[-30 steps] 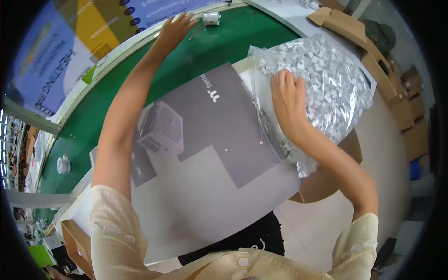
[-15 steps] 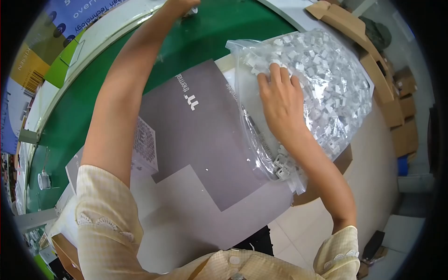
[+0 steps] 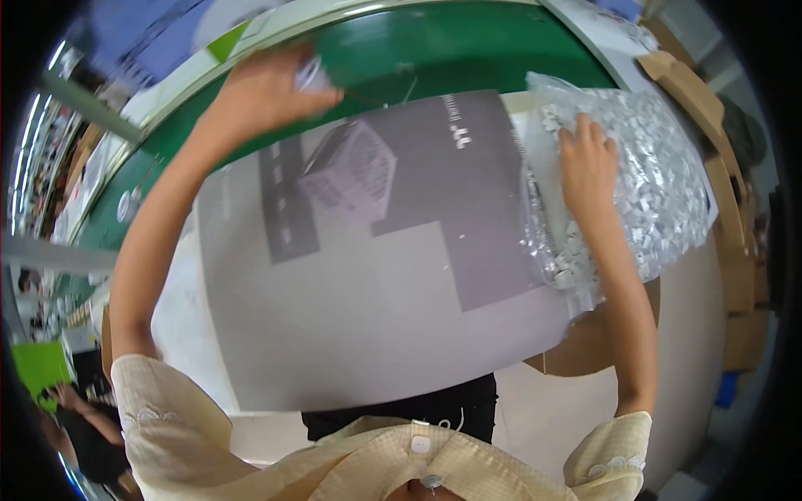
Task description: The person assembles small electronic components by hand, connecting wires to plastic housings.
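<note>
My left hand (image 3: 259, 93), smeared by motion, is raised over the far edge of a large grey printed board (image 3: 351, 317). Between its thumb and fingers is a small whitish part (image 3: 312, 77), too blurred to name; a thin wire seems to trail from it. My right hand (image 3: 590, 167) lies with fingers stretched out on a clear plastic bag (image 3: 668, 167) full of small white-and-silver pieces. The bag rests on the right end of the board.
A green work surface (image 3: 468, 42) stretches behind the board. At its left lies a small white round part (image 3: 128, 204) with wires. Cardboard flaps (image 3: 689, 96) stand beyond the bag on the right. Another person (image 3: 88, 426) is at the lower left.
My left hand has come back from the far side toward the board, carrying the whitish part. The view has shifted left. My right hand remains on the bag.
</note>
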Action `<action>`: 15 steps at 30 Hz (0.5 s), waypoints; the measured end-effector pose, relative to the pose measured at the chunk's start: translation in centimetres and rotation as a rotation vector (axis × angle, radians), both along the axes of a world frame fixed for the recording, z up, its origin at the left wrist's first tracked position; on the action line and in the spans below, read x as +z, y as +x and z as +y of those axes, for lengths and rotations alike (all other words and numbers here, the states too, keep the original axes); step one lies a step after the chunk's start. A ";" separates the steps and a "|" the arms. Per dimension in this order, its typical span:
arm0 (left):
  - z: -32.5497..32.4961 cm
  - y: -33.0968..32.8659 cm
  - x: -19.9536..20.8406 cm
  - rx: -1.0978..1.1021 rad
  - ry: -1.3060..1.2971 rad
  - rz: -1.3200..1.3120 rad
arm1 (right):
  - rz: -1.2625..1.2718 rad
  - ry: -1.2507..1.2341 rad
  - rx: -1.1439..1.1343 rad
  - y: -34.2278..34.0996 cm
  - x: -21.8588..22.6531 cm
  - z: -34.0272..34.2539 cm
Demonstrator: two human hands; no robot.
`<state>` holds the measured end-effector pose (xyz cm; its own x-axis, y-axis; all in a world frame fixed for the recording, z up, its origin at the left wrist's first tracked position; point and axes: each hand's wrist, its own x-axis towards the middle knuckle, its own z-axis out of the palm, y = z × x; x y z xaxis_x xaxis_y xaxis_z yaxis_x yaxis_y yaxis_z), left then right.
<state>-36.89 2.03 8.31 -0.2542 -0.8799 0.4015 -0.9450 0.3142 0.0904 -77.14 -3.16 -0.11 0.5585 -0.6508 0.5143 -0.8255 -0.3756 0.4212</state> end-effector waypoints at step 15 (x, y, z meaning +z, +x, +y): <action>20.4 1.3 -6.7 0.063 0.168 -0.189 | -0.892 1.029 0.690 15.7 1.0 13.8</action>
